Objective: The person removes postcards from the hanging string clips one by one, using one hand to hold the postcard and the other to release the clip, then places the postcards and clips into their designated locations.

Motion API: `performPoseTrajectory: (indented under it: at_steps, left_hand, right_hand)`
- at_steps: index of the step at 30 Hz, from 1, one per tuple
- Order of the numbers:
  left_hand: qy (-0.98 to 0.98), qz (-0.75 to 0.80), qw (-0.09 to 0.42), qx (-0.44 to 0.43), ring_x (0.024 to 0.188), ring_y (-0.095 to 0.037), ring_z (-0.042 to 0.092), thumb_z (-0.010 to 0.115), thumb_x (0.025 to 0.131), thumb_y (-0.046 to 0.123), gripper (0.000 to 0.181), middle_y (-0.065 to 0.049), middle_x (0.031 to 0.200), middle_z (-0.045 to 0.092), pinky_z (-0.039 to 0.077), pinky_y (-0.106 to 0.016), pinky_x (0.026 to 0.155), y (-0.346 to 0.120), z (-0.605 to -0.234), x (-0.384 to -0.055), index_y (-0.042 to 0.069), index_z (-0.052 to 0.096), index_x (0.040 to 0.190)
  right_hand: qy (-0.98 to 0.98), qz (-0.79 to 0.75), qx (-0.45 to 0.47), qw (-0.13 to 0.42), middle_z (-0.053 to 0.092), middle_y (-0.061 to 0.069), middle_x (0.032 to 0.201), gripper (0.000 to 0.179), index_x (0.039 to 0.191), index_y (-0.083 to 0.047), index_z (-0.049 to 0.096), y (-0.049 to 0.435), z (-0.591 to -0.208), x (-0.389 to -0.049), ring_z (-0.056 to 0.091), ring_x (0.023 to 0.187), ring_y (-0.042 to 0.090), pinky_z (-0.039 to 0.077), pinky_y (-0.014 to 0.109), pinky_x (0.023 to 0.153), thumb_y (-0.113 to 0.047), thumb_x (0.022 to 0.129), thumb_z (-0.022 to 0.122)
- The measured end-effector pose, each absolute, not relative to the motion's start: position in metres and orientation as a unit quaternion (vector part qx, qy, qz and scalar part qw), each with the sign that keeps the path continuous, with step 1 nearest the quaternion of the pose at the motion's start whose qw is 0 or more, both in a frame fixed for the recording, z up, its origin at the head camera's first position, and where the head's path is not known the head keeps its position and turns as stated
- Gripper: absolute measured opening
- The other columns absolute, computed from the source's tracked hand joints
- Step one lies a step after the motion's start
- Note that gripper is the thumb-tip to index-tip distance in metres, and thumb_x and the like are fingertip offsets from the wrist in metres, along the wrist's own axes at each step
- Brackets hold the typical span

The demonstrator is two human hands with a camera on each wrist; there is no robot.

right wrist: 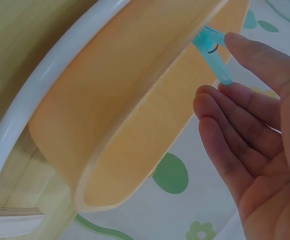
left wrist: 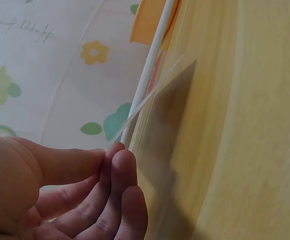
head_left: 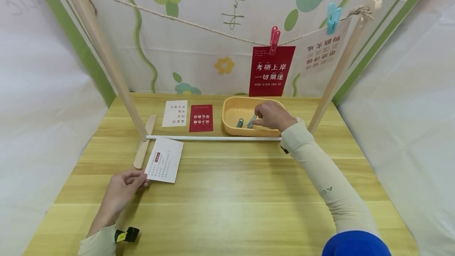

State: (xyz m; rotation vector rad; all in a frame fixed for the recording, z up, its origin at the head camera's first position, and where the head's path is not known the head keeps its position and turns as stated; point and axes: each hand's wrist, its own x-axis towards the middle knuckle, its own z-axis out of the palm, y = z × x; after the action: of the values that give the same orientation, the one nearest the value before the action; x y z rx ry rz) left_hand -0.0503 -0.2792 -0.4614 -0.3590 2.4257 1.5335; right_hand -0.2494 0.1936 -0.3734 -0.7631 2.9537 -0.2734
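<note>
My left hand (head_left: pixel 124 191) pinches the lower left corner of a white printed card (head_left: pixel 167 161) between thumb and fingers. The left wrist view shows that card edge-on, lifted at a slant with its shadow on the wood. Over at the yellow plastic basket (head_left: pixel 230 102), my right hand (head_left: pixel 273 115) pinches a light blue clothespin (right wrist: pixel 212 52) by its handle ends. Its other end dips behind the basket rim in the right wrist view. A darker clothespin (head_left: pixel 240 123) lies in the basket.
A twine line (head_left: pixel 185 22) hangs between two wooden posts (head_left: pixel 106 60). A pink clothespin (head_left: pixel 274 40) holds a red card (head_left: pixel 271 72) there; a blue clothespin (head_left: pixel 333 19) holds a white one. Behind the white rod (head_left: pixel 213 138) lie a white card (head_left: pixel 175 113) and a red card (head_left: pixel 201 118).
</note>
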Motion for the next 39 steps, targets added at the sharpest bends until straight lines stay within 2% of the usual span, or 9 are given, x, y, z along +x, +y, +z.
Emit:
performPoseTrajectory:
  at_steps: [3, 8, 14, 21, 30, 39]
  left_hand:
    - [0.835, 0.521, 0.121, -0.13, 0.089, -0.004, 0.074, 0.062, 0.108, 0.021, 0.04, -0.007, 0.107, 0.081, 0.059, -0.022, 0.074, -0.281, -0.462, -0.049, -0.007, 0.06, 0.137]
    - [0.843, 0.505, 0.119, -0.142, 0.088, -0.003, 0.072, 0.063, 0.108, 0.029, 0.044, -0.004, 0.107, 0.081, 0.057, -0.023, 0.07, -0.284, -0.461, -0.049, -0.005, 0.062, 0.137]
    - [0.872, 0.46, 0.102, -0.138, 0.087, -0.004, 0.071, 0.063, 0.107, 0.031, 0.042, -0.011, 0.108, 0.08, 0.055, -0.02, 0.071, -0.287, -0.462, -0.049, -0.005, 0.067, 0.13]
    - [0.912, 0.39, 0.055, -0.113, 0.088, -0.014, 0.068, 0.065, 0.104, 0.025, 0.033, -0.018, 0.107, 0.078, 0.054, -0.02, 0.065, -0.284, -0.463, -0.048, -0.004, 0.072, 0.119]
    - [0.923, 0.364, 0.03, -0.123, 0.099, -0.032, 0.073, 0.064, 0.104, 0.021, 0.029, -0.022, 0.112, 0.076, 0.054, -0.02, 0.066, -0.284, -0.467, -0.046, -0.002, 0.071, 0.121]
    - [0.924, 0.364, 0.015, -0.118, 0.098, -0.032, 0.073, 0.065, 0.103, 0.02, 0.028, -0.022, 0.111, 0.076, 0.054, -0.018, 0.064, -0.281, -0.465, -0.045, -0.002, 0.072, 0.119]
  right_hand:
    - [0.963, -0.103, -0.246, 0.048, 0.074, 0.008, 0.091, 0.025, 0.099, -0.004, 0.076, 0.194, -0.376, -0.249, 0.064, 0.081, 0.02, 0.058, 0.039, 0.078, -0.027, 0.093, 0.084]
    - [0.962, -0.118, -0.239, 0.063, 0.076, 0.011, 0.096, 0.027, 0.102, -0.001, 0.076, 0.194, -0.381, -0.248, 0.067, 0.084, 0.022, 0.06, 0.042, 0.081, -0.025, 0.092, 0.085]
    - [0.964, -0.106, -0.235, 0.07, 0.077, 0.012, 0.099, 0.03, 0.104, -0.001, 0.076, 0.192, -0.384, -0.249, 0.069, 0.088, 0.023, 0.061, 0.042, 0.083, -0.027, 0.093, 0.083]
    - [0.965, -0.105, -0.231, 0.068, 0.078, 0.01, 0.096, 0.028, 0.104, -0.002, 0.077, 0.19, -0.383, -0.249, 0.068, 0.082, 0.021, 0.061, 0.041, 0.081, -0.028, 0.095, 0.082]
    - [0.962, -0.107, -0.244, 0.054, 0.077, 0.009, 0.091, 0.025, 0.102, -0.003, 0.078, 0.187, -0.381, -0.246, 0.067, 0.079, 0.02, 0.062, 0.04, 0.079, -0.026, 0.094, 0.082]
    - [0.96, -0.11, -0.257, 0.03, 0.073, 0.005, 0.08, 0.024, 0.094, -0.004, 0.077, 0.188, -0.379, -0.241, 0.06, 0.069, 0.015, 0.058, 0.037, 0.073, -0.027, 0.094, 0.083]
